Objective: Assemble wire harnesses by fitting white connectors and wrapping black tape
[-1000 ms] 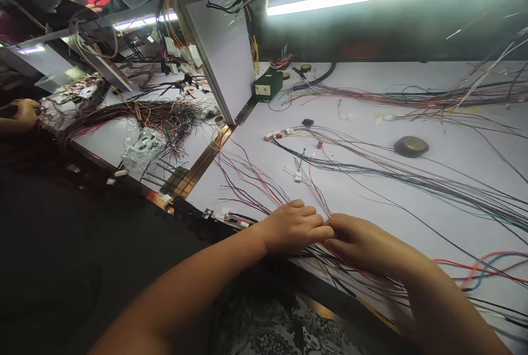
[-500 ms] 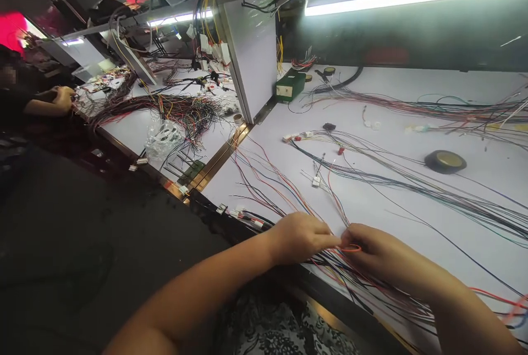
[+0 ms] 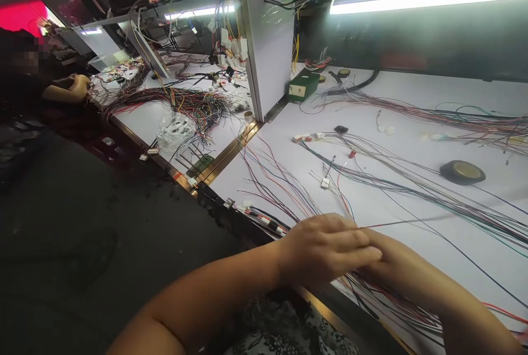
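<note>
My left hand [image 3: 325, 247] crosses in front of my right hand [image 3: 373, 250] at the bench's front edge. A thin dark red wire [image 3: 390, 224] runs from the left hand's closed thumb side to the right, above my right wrist. The outer fingers of the left hand stretch over the right hand. My right hand's fingers are hidden behind it, so I cannot tell what they hold. Beneath both hands lies a bundle of mixed wires [image 3: 391, 300]. Several red, blue and black wires [image 3: 280, 179] fan out beyond the left hand, and a white connector [image 3: 325, 183] lies past them.
A black tape roll [image 3: 462, 171] lies at the right among long wire bundles [image 3: 437, 192]. A green box [image 3: 304, 86] stands by the white partition [image 3: 272, 52]. On the left bench are a wire heap [image 3: 193, 104] and a plastic bag [image 3: 175, 129]. Another person's hands [image 3: 76, 88] work at far left.
My left hand has moved right, over my right hand, covering its fingers. The orange wire loop is out of sight, and a dark red wire now stretches rightward. The view has shifted slightly left.
</note>
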`<state>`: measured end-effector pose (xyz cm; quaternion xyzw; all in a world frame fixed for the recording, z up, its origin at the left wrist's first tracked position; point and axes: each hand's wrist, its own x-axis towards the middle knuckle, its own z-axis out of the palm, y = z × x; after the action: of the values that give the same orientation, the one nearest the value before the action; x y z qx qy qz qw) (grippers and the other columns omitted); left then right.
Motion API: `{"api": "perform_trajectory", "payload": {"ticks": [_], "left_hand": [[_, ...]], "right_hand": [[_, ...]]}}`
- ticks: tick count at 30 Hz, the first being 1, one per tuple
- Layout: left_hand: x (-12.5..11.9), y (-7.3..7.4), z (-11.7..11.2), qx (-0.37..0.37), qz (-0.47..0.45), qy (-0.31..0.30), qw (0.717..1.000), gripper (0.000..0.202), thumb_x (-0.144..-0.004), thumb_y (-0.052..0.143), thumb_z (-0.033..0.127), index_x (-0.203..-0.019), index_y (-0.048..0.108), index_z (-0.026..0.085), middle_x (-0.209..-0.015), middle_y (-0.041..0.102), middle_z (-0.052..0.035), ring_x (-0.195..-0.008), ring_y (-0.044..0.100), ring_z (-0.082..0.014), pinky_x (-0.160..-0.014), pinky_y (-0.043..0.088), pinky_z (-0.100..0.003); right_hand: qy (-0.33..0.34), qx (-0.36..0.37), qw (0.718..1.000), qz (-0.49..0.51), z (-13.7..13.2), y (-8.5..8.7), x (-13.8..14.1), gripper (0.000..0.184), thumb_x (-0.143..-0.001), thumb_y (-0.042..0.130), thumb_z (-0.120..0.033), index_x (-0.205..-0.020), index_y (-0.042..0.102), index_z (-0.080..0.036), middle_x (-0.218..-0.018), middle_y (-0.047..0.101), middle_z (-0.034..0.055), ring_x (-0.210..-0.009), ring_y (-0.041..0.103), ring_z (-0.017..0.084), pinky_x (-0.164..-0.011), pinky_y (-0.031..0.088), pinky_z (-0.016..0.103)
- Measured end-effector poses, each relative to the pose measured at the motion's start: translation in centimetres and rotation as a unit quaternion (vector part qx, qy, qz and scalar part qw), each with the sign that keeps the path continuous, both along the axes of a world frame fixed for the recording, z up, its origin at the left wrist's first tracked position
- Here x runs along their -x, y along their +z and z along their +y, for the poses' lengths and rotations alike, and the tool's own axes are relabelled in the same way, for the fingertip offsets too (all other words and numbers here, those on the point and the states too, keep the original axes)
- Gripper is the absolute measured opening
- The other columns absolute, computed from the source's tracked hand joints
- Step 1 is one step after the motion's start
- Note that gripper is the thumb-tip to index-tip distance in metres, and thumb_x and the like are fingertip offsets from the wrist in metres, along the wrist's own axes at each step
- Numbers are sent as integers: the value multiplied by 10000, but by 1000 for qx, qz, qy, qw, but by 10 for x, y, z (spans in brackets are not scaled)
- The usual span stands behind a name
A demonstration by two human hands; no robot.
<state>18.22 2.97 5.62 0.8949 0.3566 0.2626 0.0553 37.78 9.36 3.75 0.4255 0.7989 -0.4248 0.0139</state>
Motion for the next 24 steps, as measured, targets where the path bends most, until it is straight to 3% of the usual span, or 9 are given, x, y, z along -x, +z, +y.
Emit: {"api": "perform_trajectory", "payload": {"ticks": [3, 6, 9, 12, 14, 17, 21, 24], "left_hand": [[8, -1, 6, 49, -42, 42, 997, 285, -953, 413, 175, -1146, 604, 90, -1120, 680, -110, -1067, 588, -158, -1033, 444, -320], [17, 3, 8, 124, -96, 45, 987, 269, -956, 436, 201, -1167, 582, 121, -1128, 668, -115, -1069, 592, -165, -964, 499, -345], [37, 8, 8, 168, -132, 67, 975, 336, -950, 456, 227, -1280, 508, 192, -1345, 523, -121, -1131, 567, -186, -906, 533, -327], [72, 5, 10, 162, -173, 181, 955, 400, -943, 463, 259, -1341, 437, 244, -1404, 440, -111, -1050, 595, -169, -836, 551, -299], [101, -1, 11, 153, -131, 266, 943, 333, -935, 458, 244, -1261, 519, 224, -1294, 526, -96, -999, 604, -169, -887, 523, -333], [142, -12, 8, 179, 52, 340, 922, 304, -881, 503, 216, -1164, 613, 207, -1201, 589, -94, -1118, 539, -259, -1002, 426, -462], [173, -24, 0, 213, 140, 362, 897, 388, -860, 512, 246, -1239, 578, 198, -1258, 566, -107, -1148, 508, -278, -1001, 412, -473], [179, -30, -2, 209, 133, 357, 901, 306, -882, 476, 250, -1133, 637, 183, -1092, 638, -89, -1038, 557, -248, -946, 447, -427]], "right_hand": [[40, 1, 998, 46, -1, 5, 6, 228, -894, 455, -392, -861, 606, -224, -846, 647, 51, -782, 580, 205, -702, 474, 308], [29, 2, 994, 105, -3, 9, 17, 242, -911, 457, -436, -910, 594, -237, -876, 629, 33, -816, 562, 189, -744, 460, 302], [-46, 102, 981, 156, -8, 5, 29, 320, -920, 417, -515, -914, 558, -229, -718, 573, -2, -646, 517, 151, -603, 443, 269], [-152, 178, 953, 195, -12, -6, 37, 430, -879, 403, -634, -892, 518, -220, -560, 443, -53, -469, 393, 114, -455, 351, 242], [-193, 180, 941, 212, -12, -13, 40, 479, -845, 425, -681, -910, 519, -215, -540, 418, -63, -442, 370, 108, -438, 329, 239], [-184, 150, 952, 193, -10, -17, 41, 470, -849, 439, -662, -947, 544, -214, -540, 439, -58, -463, 406, 119, -472, 359, 249], [-135, 88, 975, 152, -10, -19, 42, 356, -914, 399, -537, -947, 567, -224, -590, 498, -40, -562, 470, 141, -577, 408, 263], [-111, 60, 983, 135, -11, -20, 44, 318, -933, 379, -487, -937, 566, -230, -640, 524, -32, -610, 490, 150, -616, 413, 268]]}}
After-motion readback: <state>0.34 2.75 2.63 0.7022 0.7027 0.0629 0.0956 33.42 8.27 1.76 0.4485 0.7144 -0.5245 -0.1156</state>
